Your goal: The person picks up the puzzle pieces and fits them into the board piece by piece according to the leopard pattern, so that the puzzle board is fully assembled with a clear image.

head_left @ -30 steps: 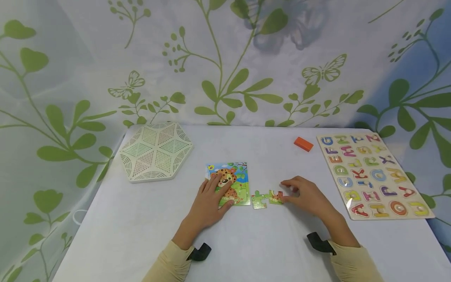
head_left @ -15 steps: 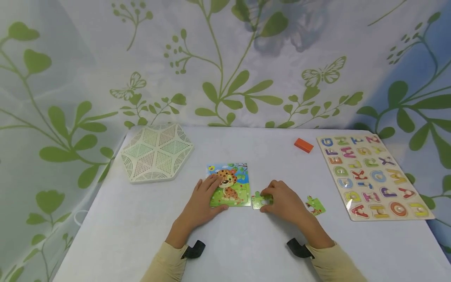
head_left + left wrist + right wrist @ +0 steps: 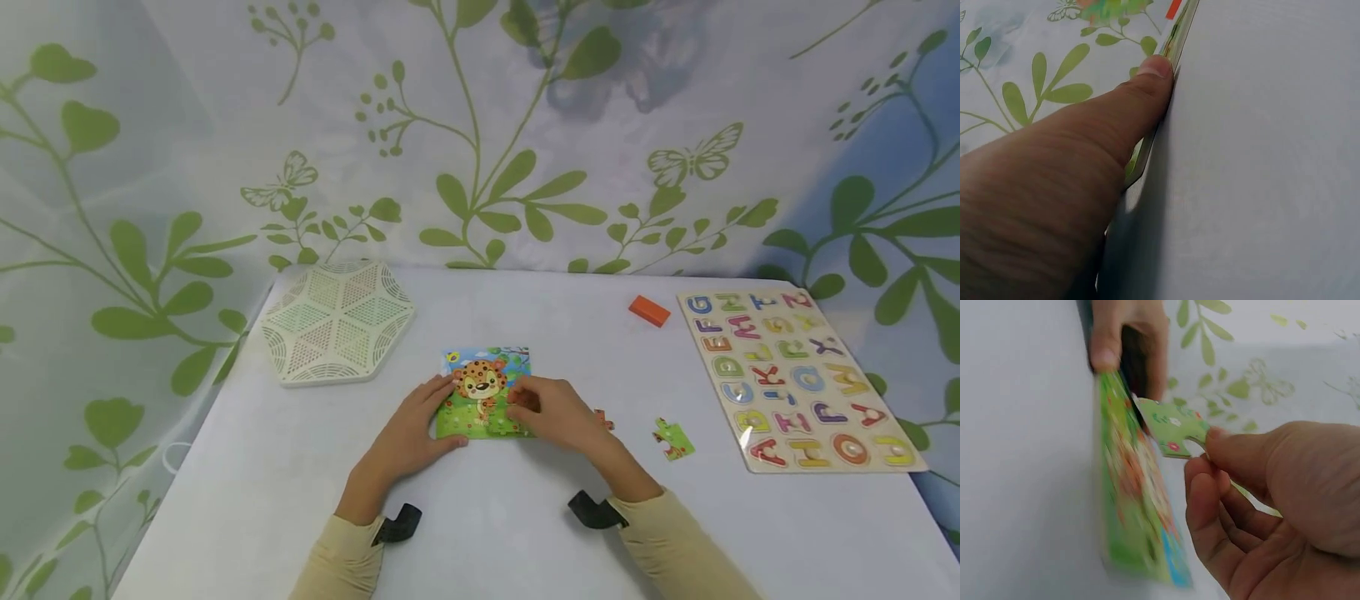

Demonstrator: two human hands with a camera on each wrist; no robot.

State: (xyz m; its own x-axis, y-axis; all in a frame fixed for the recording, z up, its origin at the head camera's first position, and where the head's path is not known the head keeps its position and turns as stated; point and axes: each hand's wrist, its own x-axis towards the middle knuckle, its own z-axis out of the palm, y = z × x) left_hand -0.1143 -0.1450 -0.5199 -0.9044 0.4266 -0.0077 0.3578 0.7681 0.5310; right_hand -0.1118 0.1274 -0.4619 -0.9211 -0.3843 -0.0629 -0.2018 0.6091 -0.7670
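Observation:
A jigsaw puzzle (image 3: 459, 421) with a spotted leopard cub on a green and blue ground lies at the middle of the table. My left hand (image 3: 411, 429) rests against its left side, fingers extended along the side and the thumb at its front edge. In the left wrist view the thumb tip touches the puzzle's edge. My right hand (image 3: 558, 414) is over the puzzle's right part. Its thumb and fingertips pinch a green jigsaw piece (image 3: 1169, 425) with small flowers, held close over the puzzle. In the head view the right hand hides part of the picture.
One loose piece (image 3: 673, 439) lies right of the right forearm; another piece (image 3: 603, 419) is partly hidden behind that wrist. A wooden alphabet board (image 3: 801, 379) is at the right, an orange block (image 3: 649, 311) at the back, a white hexagonal lattice board (image 3: 337, 323) at back left.
My right hand let go of one piece at the right, took the green piece beside the puzzle and moved left over it. My left hand slid from the picture to its left side.

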